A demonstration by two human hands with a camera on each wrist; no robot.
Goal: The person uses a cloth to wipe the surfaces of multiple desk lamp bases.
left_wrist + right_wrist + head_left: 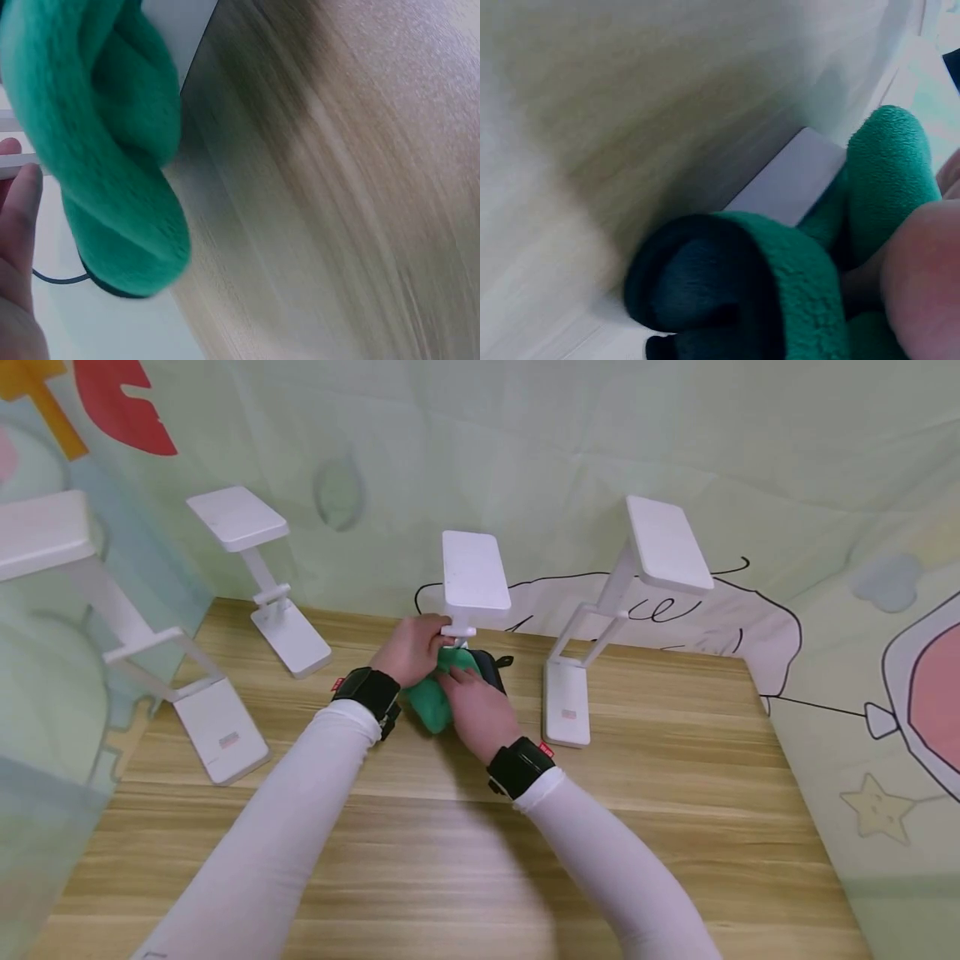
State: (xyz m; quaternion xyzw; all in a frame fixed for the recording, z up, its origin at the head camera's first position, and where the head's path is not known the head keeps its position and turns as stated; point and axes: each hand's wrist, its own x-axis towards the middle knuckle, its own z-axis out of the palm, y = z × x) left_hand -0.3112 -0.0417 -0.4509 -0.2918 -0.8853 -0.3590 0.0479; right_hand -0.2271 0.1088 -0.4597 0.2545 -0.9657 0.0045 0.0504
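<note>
A green plush cloth [430, 703] with a dark underside and a small dark loop [506, 661] is bunched over the lower part of the middle white desk lamp [474, 570]. My right hand [480, 714] grips the cloth with bent fingers. Thumb and fingers of my left hand [408, 652] pinch the lamp's thin white arm just above the cloth, which the left wrist view shows close up. In the right wrist view, the lamp's white base [791, 176] pokes out from under the folded cloth, whose dark side curls outward.
One white lamp [567, 702] stands to the right, another [292, 639] at the back left, and a third [221, 731] at the near left. The wooden table [420, 860] meets a printed fabric backdrop [555, 443] behind the lamps.
</note>
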